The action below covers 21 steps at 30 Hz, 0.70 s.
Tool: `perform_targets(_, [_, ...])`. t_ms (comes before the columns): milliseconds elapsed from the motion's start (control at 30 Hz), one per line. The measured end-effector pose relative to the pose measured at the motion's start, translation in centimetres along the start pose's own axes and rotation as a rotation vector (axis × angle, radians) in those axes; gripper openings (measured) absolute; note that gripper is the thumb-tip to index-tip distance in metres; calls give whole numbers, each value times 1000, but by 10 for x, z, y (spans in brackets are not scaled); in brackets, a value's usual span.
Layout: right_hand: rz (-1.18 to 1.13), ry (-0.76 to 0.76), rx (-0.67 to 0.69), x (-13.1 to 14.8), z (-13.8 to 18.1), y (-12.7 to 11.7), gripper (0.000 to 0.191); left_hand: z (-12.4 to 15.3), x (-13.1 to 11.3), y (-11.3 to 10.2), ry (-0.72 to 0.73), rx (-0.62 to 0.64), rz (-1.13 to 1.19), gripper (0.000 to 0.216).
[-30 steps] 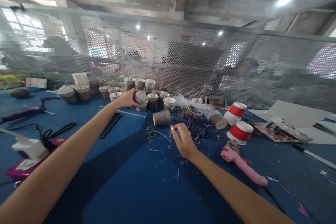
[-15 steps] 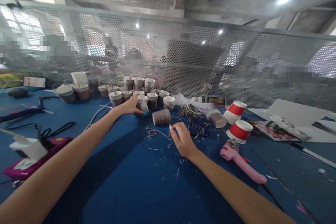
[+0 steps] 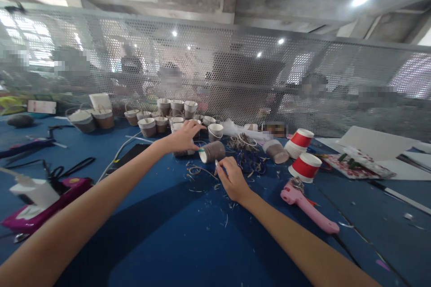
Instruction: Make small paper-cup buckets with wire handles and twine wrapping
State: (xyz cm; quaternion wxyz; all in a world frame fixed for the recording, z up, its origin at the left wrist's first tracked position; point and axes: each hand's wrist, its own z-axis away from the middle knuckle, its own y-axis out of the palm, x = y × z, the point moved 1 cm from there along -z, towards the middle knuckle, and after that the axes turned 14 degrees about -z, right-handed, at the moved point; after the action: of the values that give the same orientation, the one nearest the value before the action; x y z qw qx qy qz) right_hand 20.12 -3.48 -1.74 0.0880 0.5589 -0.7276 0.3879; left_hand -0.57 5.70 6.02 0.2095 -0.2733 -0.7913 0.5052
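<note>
My left hand (image 3: 183,138) reaches far across the blue table (image 3: 175,237), fingers curled over the white rim of a brown-wrapped cup (image 3: 213,151) that lies tipped on its side. Behind it stands a cluster of small wrapped cups with wire handles (image 3: 175,114). My right hand (image 3: 233,180) rests on the table just in front of the tipped cup, thumb and fingers pinched on a small thin piece that I cannot make out. Curled wire bits and shavings (image 3: 197,171) lie around it.
A pink glue gun (image 3: 305,206) lies to the right, beside stacked red-and-white paper cups (image 3: 303,160) and another tipped brown cup (image 3: 276,151). A dark tangle of cord (image 3: 251,161) sits behind my right hand. At left are a magenta tool (image 3: 40,208), black cables and a phone (image 3: 129,154). A perforated metal screen (image 3: 235,80) backs the table.
My left hand let go of a wrapped cup among the cluster, then moved right onto the brown cup, which has turned so its white rim faces me. My right hand stayed.
</note>
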Motion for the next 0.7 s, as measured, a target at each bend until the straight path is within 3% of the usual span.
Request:
perform_targets(133, [20, -23, -3, 0, 0, 1, 30, 1, -24, 12, 152, 182, 172, 85])
perform_targets(200, [32, -24, 0, -1, 0, 2, 33, 2, -35, 20, 194, 209, 243, 86])
perform_targets(367, [97, 103, -86, -7, 0, 2, 45, 0, -55, 44, 9, 100, 362, 77])
perform_targets(500, [107, 185, -202, -13, 0, -1, 50, 0, -62, 58, -129, 61, 319, 84])
perform_targets(600, [82, 215, -240, -17, 0, -1, 51, 0, -59, 56, -133, 34, 314, 92])
perform_targets(700, [53, 236, -282, -21, 2, -1, 44, -1, -51, 46, -120, -151, 412, 93])
